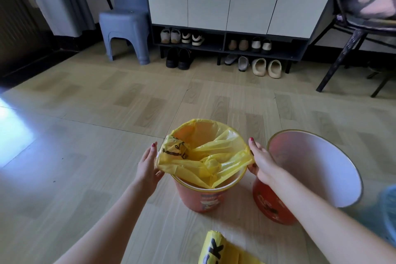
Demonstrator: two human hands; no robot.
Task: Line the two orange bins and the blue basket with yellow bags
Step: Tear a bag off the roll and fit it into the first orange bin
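Your left hand (147, 168) and right hand (262, 163) each pinch the yellow bag (205, 156) at opposite sides of the near orange bin (203, 197), whose front rim lies uncovered between them.

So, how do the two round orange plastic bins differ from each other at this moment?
The nearer orange plastic bin has a thin yellow plastic bag in it, partly folded over its rim; the other orange plastic bin on the right has none, so its white inside shows. The left hand and right hand are at the rim of the nearer bin, gripping the bag; nobody touches the other bin. Both bins are round, orange outside, with printed sides.
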